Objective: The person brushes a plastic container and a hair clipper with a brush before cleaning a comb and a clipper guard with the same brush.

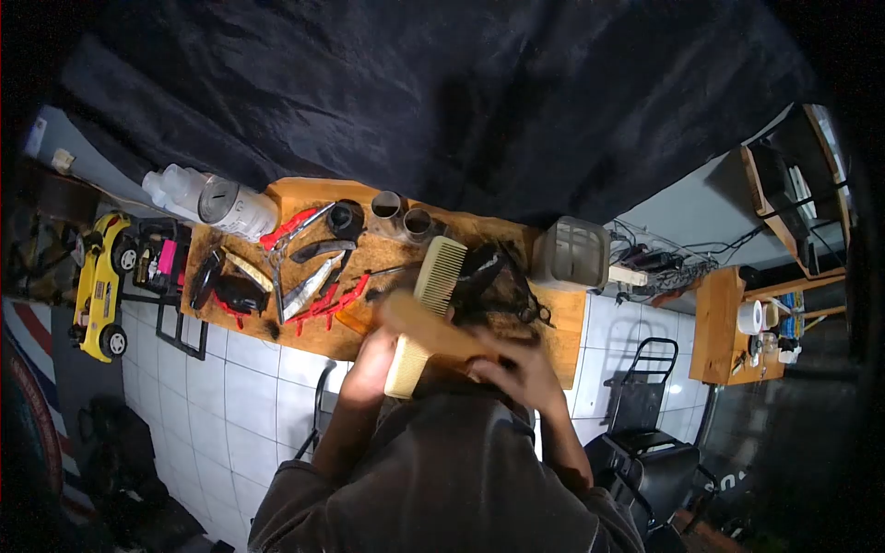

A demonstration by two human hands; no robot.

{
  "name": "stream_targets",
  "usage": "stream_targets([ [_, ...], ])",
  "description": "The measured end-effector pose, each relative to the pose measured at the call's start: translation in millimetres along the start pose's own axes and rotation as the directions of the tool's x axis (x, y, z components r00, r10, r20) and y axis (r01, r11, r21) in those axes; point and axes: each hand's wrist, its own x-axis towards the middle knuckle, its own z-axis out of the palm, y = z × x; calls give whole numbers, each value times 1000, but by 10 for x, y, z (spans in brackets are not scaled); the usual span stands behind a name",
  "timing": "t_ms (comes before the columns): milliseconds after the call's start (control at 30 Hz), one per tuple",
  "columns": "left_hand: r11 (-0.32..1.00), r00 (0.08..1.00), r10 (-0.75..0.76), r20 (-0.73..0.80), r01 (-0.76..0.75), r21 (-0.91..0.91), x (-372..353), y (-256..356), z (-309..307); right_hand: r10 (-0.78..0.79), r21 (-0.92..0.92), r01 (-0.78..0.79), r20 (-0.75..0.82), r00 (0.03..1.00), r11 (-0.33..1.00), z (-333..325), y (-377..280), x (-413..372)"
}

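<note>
My left hand (369, 358) is closed around a large cream comb (440, 272), which stands on a slant with its teeth to the right. My right hand (524, 370) grips the near end of a wooden brush (429, 332), blurred by motion. The brush crosses in front of the comb's middle and hides part of it. Both hands are over the front edge of a wooden table (341, 343) strewn with dark hair clippings. Beyond the comb, a dark tangled bundle (502, 276) lies on the table.
Left on the table are hair clippers (241, 293), red clips (332, 304), scissors (318, 214) and a white bottle (235, 207). Two metal cups (418, 224) stand at the back, a clear plastic bin (572, 253) at the right. A black chair (650, 461) stands right; a yellow toy car (101, 286) is far left.
</note>
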Motion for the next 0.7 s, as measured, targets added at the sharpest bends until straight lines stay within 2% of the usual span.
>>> stream_targets([
  [33, 934, 996, 40, -75, -11, 357, -4, 26, -17, 43, 5, -43, -91, 995, 999, -21, 18, 11],
  [67, 912, 1000, 2, -3, 0, 410, -7, 60, -27, 84, 13, -83, -180, 980, 996, -46, 41, 28],
  [100, 887, 997, -39, 66, 4, 462, -12, 99, -33, 41, -101, -77, -323, 946, 992, -54, 78, 70],
  [133, 857, 988, -83, 131, 4, 515, -18, 123, -36, 239, -7, -261, -377, 895, 965, -79, 75, 74],
  [167, 900, 972, -103, 213, -1, 436, -8, 116, -43, 227, 24, -240, -433, 872, 970, -120, 55, 95],
  [200, 928, 967, -103, 233, 9, 374, 9, 102, -56, 216, 54, -218, -489, 845, 975, -160, 9, 120],
  [267, 969, 957, -99, 273, 31, 244, 48, 80, -82, 205, 61, -201, -491, 847, 978, -176, 1, 107],
  [333, 967, 975, -68, 214, 11, 253, 74, 76, -77, 155, 68, -139, -469, 869, 988, -115, 22, 19],
  [367, 966, 981, -53, 186, 4, 258, 95, 69, -73, 202, 184, -142, -368, 907, 973, -59, 64, -57],
  [400, 967, 983, -27, 182, -20, 255, 106, 53, -78, 98, 62, -86, -229, 968, 994, -77, -1, -87],
  [467, 965, 985, 27, 171, -71, 251, 126, 22, -117, -91, 6, 91, -47, 995, 996, -5, -92, -118],
  [500, 974, 948, 54, 313, -118, 192, 245, 8, -155, -87, -26, 86, -27, 996, 996, 8, -131, -88],
  [533, 989, 971, -31, 235, -5, 151, 260, 7, -216, -82, -59, 81, -7, 997, 995, 13, -163, -41],
  [567, 987, 994, -48, 102, 31, 161, 191, -2, -289, -75, -92, 75, 11, 997, 993, 10, -176, -10],
  [600, 984, 998, -63, -32, 67, 166, 133, -15, -328, -13, -86, 4, -96, 995, 996, 6, -123, 2],
  [633, 949, 978, -40, 205, -27, 313, 92, 57, -174, 48, -73, -64, -201, 978, 995, 0, -25, 14],
  [667, 943, 972, -59, 227, -20, 332, 53, 84, -92, 108, -53, -129, -302, 947, 990, -26, 36, 32],
  [700, 936, 966, -79, 248, -14, 351, 17, 104, -32, 103, -82, -145, -385, 917, 986, -76, 26, 68],
])
